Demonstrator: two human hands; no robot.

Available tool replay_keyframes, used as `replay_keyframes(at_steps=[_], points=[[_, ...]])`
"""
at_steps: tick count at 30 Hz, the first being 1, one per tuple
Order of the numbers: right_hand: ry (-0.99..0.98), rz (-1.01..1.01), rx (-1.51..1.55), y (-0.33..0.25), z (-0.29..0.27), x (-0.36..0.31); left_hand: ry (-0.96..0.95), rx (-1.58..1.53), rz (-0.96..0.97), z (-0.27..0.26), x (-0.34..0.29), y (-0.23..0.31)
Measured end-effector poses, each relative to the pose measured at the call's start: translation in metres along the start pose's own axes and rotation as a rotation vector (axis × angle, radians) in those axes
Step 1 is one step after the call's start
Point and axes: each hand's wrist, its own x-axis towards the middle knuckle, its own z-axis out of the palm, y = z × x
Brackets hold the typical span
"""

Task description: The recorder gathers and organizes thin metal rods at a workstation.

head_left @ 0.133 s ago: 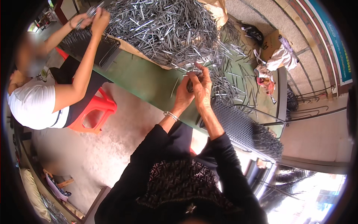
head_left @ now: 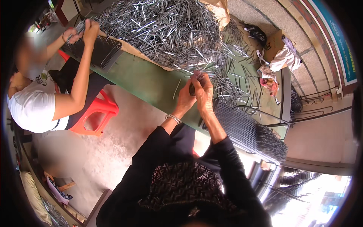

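My left hand (head_left: 185, 100) and my right hand (head_left: 204, 92) meet over the near edge of the green table (head_left: 145, 77), just short of a big heap of thin grey metal rods (head_left: 159, 32). The left fingers are closed around a small dark grey bunch, seemingly of the same rods, mostly hidden by the hands. My right fingers are curled in against the left fingertips; what they pinch is hidden. Beside my right wrist is a black perforated rack (head_left: 236, 121), with many thin rods standing in its far right part.
At the left, a co-worker (head_left: 32, 108) on a red stool (head_left: 100, 113) holds a bundle of rods over another dark rack (head_left: 100, 53). Loose rods (head_left: 236, 81) are strewn right of the heap. Crumpled cloths (head_left: 285, 56) and a cardboard box (head_left: 278, 43) lie at the far right.
My right fingers have drawn back slightly from the heap's edge and curled in toward my left hand. The co-worker's hands have moved left and down with their bundle.
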Motion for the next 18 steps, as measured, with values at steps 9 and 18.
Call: replay_keyframes(at_steps=[9,18], points=[[-0.173,-0.102,-0.177,-0.002,-0.007,-0.018,-0.016,-0.051,-0.03,-0.008,-0.01,-0.025],[-0.194,-0.042,-0.2,-0.009,-0.018,-0.027,0.005,0.052,-0.019,-0.01,-0.017,-0.015]])
